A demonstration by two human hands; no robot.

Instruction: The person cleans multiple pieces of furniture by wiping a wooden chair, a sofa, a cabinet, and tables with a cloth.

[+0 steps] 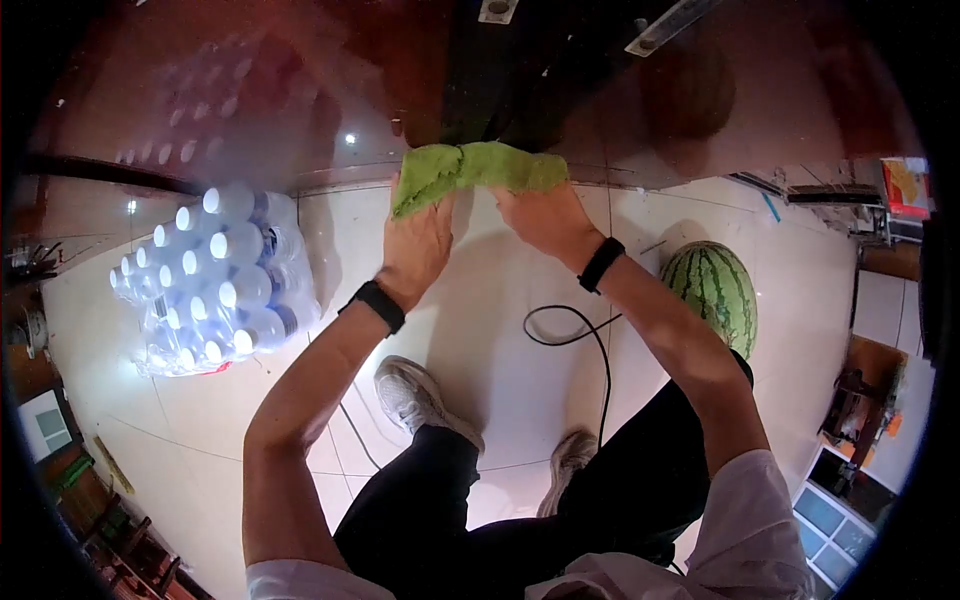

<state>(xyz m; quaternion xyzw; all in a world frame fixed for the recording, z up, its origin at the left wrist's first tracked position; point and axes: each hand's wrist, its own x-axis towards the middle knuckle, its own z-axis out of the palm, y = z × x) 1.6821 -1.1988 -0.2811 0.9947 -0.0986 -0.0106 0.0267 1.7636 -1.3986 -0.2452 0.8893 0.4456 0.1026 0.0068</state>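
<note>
A green cloth [485,168] is stretched between my two hands, in front of a glossy dark red surface [350,90]. My left hand [415,245] holds the cloth's left part from below, its fingertips hidden behind the fabric. On the right side, my right hand [548,215] grips the lower edge of the cloth, with the fingers partly covered by it. Both wrists wear black bands.
A plastic-wrapped pack of bottles [215,280] stands on the tiled floor [490,400] at left. A striped watermelon [712,290] lies at right, near a looped black cable [605,360]. Shelves [835,530] stand at the far right.
</note>
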